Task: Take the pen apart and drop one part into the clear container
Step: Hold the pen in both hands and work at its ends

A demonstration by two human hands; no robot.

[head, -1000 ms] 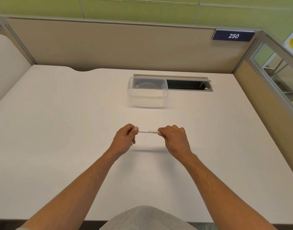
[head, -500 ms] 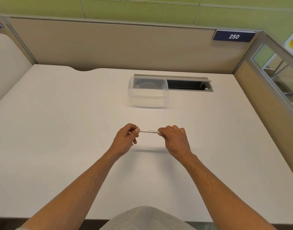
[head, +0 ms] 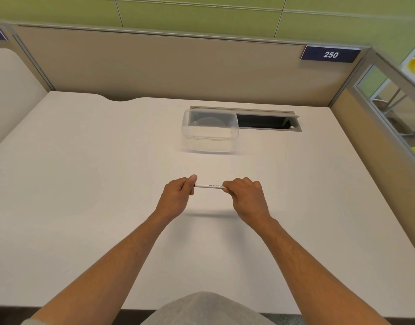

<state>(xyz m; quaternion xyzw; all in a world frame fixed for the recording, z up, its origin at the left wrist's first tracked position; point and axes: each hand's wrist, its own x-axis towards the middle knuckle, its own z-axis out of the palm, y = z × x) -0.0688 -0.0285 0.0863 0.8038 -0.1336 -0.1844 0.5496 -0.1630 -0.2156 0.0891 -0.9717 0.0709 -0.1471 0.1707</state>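
Note:
A thin white pen (head: 208, 186) with small dark print is held level above the middle of the white desk (head: 84, 184). My left hand (head: 177, 198) pinches its left end and my right hand (head: 247, 198) grips its right end; both ends are hidden in the fingers. The pen casts a shadow on the desk below it. A clear, lidless plastic container (head: 210, 131) stands farther back on the desk, beyond the hands and apart from them.
A grey-framed cable slot (head: 267, 121) with a dark opening lies in the desk right behind the container. Beige partition walls (head: 154, 71) close the back and right sides; a blue "250" sign (head: 330, 54) sits on the back one.
The hands have drawn very slightly apart, so a little more of the pen's barrel shows between them. The container has not moved.

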